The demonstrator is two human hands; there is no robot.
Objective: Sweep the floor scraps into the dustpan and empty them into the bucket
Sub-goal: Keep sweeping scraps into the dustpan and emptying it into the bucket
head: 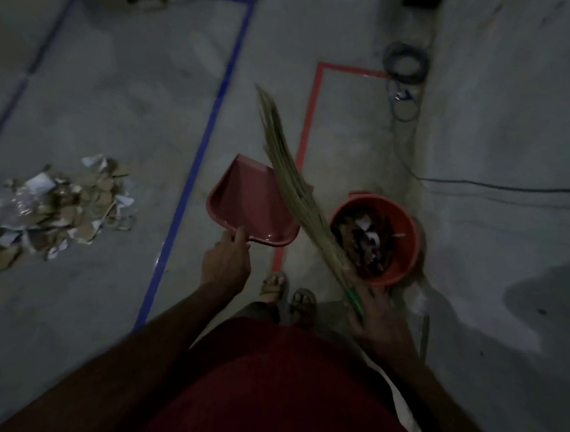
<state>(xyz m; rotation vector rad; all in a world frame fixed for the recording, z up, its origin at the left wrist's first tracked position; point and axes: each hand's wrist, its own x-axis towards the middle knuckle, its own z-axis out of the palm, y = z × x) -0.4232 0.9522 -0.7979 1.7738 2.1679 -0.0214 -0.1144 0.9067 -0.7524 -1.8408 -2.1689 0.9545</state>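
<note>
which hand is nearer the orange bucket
Right. The right hand, gripping the broom, sits just below the bucket; the left hand holds the dustpan well off to its left.

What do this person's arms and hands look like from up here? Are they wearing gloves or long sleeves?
No gloves and no long sleeves show: both forearms are bare down to the left hand and right hand. I can see no watch, ring or bracelet, though the picture is dim. Below the arms is a dark red garment, and the feet wear open sandals.
</note>
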